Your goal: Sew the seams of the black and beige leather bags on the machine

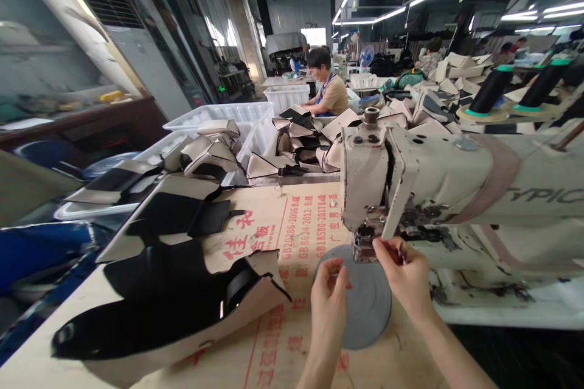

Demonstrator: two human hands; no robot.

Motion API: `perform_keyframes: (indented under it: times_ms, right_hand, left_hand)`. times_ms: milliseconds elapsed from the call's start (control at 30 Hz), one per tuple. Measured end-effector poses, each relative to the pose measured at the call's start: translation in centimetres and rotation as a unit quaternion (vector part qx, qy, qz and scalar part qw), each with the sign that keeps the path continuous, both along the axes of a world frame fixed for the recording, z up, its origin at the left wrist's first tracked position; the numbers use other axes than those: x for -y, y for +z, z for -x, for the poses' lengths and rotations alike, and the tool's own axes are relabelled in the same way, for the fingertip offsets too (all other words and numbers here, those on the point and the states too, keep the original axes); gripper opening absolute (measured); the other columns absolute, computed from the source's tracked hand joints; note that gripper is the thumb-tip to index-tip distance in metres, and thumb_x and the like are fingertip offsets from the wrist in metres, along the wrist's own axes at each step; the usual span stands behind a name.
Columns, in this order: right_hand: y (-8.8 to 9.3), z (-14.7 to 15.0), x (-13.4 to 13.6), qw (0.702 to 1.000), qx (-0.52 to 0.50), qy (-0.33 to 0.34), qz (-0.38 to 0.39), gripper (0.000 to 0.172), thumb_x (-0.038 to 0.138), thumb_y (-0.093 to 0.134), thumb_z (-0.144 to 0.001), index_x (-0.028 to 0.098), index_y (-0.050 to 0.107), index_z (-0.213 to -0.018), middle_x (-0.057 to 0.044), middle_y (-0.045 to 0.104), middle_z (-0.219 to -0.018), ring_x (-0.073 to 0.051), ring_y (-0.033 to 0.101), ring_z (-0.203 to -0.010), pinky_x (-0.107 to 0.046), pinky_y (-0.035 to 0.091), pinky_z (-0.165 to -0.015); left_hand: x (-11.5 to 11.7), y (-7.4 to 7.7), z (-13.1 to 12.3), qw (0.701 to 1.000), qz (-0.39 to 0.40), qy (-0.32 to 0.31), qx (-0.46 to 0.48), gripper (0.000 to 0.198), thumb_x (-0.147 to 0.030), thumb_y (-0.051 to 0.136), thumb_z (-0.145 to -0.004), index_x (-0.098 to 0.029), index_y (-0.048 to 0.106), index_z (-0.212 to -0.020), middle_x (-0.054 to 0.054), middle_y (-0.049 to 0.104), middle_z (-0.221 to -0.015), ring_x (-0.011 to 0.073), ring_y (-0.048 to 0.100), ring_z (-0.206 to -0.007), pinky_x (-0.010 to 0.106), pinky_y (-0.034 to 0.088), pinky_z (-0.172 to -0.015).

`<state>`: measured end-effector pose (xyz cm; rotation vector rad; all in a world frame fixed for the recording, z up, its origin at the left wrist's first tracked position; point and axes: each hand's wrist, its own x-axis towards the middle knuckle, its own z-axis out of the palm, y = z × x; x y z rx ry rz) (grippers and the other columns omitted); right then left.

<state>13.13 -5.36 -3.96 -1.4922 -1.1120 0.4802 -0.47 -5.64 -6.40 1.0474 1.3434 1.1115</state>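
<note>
Work: bent black-and-cream stiff piece (150, 316) at left looks part made, isn't under cream metal sewing machine (456, 176) | left hand (331, 292) loosely curled, right hand (406, 267) bunched; can't tell their grip

The sewing machine (442, 167) is off-white with a dull pink band (486, 176). The disc (365, 313) is grey. The tabletop (283, 349) is tan with red printed characters (239, 248). The thread cones (490, 90) are black on green bases (477, 113).

Sewing machine (438, 176) at right, shaped piece (182, 316) at left (on plywood (274, 322)); bins (253, 110) behind
</note>
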Motion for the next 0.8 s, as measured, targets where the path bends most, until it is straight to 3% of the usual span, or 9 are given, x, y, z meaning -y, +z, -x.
perform_keyframes:
  times_ms: [500, 667, 800]
  right_hand:
    - [-1.4, -0.1, -1.1, 0.995, 0.085, -0.049, 0.019, 0.030, 0.043, 0.057, -0.077, 0.014, 0.065, -0.074, -0.005, 0.064, -0.061, -0.015, 0.057, -0.056, -0.023, 0.042, -0.054]
    - [-1.7, 0.2, -1.5, 0.987, 0.147, -0.060, -0.001, 0.027, 0.039, 0.054, -0.079, 0.015, 0.065, -0.074, -0.003, 0.062, -0.058, -0.013, 0.055, -0.052, -0.023, 0.040, -0.053]
    - [-1.4, 0.6, -1.6, 0.972, 0.224, -0.059, -0.042, 0.021, 0.033, 0.055, -0.078, 0.016, 0.063, -0.068, -0.002, 0.063, -0.060, -0.012, 0.056, -0.054, -0.021, 0.040, -0.055]
  left_hand:
    - [-0.1, -0.1, -0.3, 1.000, 0.001, -0.001, 0.004, 0.028, -0.038, 0.059, -0.071, -0.016, 0.059, -0.088, -0.001, 0.056, -0.062, 0.0100, 0.050, -0.052, 0.019, 0.037, -0.048]
    - [0.1, -0.3, -0.5, 1.000, 0.003, -0.015, -0.014, 0.023, -0.035, 0.055, -0.076, -0.016, 0.056, -0.088, 0.001, 0.057, -0.069, 0.0113, 0.053, -0.058, 0.020, 0.040, -0.051]
    - [-0.4, -0.1, -0.5, 0.997, -0.043, -0.025, -0.064, 0.022, -0.035, 0.050, -0.080, -0.017, 0.054, -0.092, 0.002, 0.059, -0.074, 0.0135, 0.056, -0.066, 0.022, 0.042, -0.057]
